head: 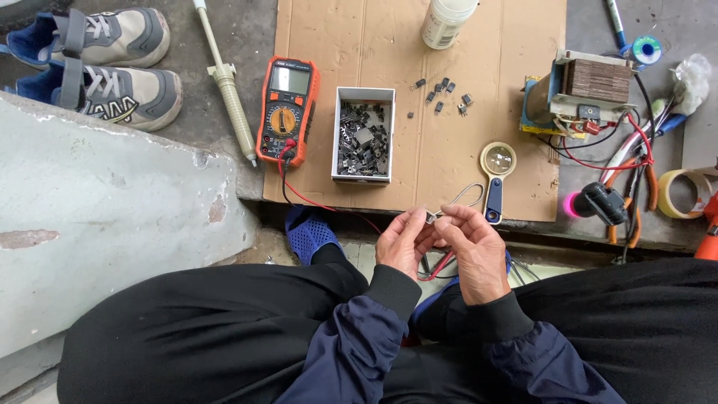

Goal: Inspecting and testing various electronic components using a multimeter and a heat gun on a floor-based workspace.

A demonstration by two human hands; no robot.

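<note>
Head view, looking down over the lap: both hands meet just in front of the near edge of a sheet of cardboard [419,45]. The left hand [402,243] has its thumb and forefinger closed together on a small metal part [431,217], which sits at the very tips of those fingers and pokes out towards the right hand. The right hand [473,247] has its fingers [452,217] curled and drawn together right beside that part, touching or nearly touching it; whether it also grips a probe is hard to tell, as the hand hides it. A red wire [321,203] and a black one run from the hands up to an orange meter [287,108] lying on the cardboard's left edge.

Just right of the meter stands a white box [363,93] full of small dark parts. A few loose parts [441,93] lie scattered beyond it. A magnifier [496,168] with a dark handle lies near the cardboard's front edge, close above the right hand. To the far right sit a transformer [587,90], a tangle of tools and a roll of tape [684,194]. Left of the meter lies a solder sucker [228,82], and past it a pair of shoes [105,63].
</note>
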